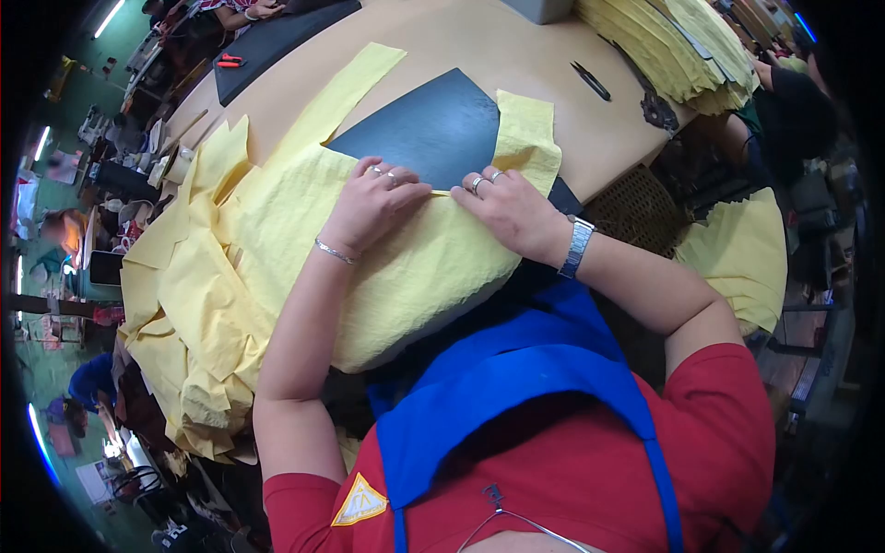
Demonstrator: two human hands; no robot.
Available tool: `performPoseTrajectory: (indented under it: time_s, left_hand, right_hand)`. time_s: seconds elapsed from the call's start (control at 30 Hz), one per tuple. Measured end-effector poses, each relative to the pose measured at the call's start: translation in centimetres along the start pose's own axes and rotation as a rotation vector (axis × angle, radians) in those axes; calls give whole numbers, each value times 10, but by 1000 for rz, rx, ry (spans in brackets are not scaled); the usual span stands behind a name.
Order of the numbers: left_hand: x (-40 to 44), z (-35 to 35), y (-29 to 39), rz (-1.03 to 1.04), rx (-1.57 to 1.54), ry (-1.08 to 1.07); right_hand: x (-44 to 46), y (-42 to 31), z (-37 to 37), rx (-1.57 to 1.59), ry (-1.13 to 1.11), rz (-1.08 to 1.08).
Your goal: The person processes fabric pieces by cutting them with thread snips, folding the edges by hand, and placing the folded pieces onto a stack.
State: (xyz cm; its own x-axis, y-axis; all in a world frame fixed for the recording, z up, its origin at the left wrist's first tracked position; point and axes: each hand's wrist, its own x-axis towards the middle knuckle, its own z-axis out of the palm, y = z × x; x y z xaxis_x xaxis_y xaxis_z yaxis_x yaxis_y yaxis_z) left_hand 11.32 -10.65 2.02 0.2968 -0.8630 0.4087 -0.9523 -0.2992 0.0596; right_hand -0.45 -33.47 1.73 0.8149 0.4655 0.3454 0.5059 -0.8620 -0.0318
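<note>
A yellow fabric piece (406,276) lies over a dark board (424,129) and hangs down past the table's near edge. My left hand (373,203) has its fingers closed on the fabric's upper edge, with rings and a bracelet showing. Close beside it, my right hand (512,210) pinches the same edge, a metal watch (577,247) on the wrist. The fingertips of both hands nearly meet along this edge. A strip of the fabric stretches away at upper left, and another part stands beyond my right hand.
Crumpled yellow fabric (207,323) is heaped on the left. Black snips (590,81) lie on the tan table (489,41). Stacked yellow pieces (673,51) stand at upper right. Red-handled snips (230,61) rest on another dark board (277,41), near another person's hands (263,9).
</note>
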Motion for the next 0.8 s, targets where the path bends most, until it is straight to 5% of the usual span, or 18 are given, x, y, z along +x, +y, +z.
performPoseTrajectory:
  time_s: [0.5,0.6,0.8]
  left_hand:
    - [-19,4,-31,-116,106,16]
    - [-20,6,-31,-152,91,23]
    - [-19,5,-29,-200,51,14]
  right_hand:
    - [26,-8,-6,47,-150,85]
    - [43,-13,-7,40,-332,151]
    - [33,-8,-13,114,-273,129]
